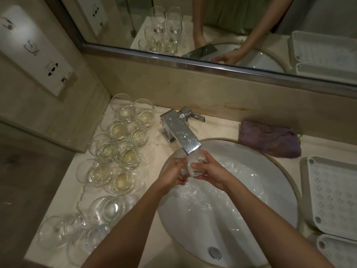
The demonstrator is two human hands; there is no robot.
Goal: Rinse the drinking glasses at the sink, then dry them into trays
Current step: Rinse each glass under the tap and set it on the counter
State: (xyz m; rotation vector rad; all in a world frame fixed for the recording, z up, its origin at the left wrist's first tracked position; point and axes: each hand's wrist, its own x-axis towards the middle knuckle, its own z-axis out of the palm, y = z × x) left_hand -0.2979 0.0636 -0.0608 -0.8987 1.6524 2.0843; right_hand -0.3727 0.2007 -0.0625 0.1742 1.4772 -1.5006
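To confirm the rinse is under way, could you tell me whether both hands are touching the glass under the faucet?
Touching: the head view shows the left hand and right hand wrapped around the glass.

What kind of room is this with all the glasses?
Probably a bathroom, maybe in a hotel. There is a round white sink set in a stone counter, a metal tap running water over a glass held by both hands, and a big mirror behind.

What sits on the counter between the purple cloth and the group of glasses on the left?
The faucet, its spout reaching over the sink. The head view shows it between the cloth and the glasses.
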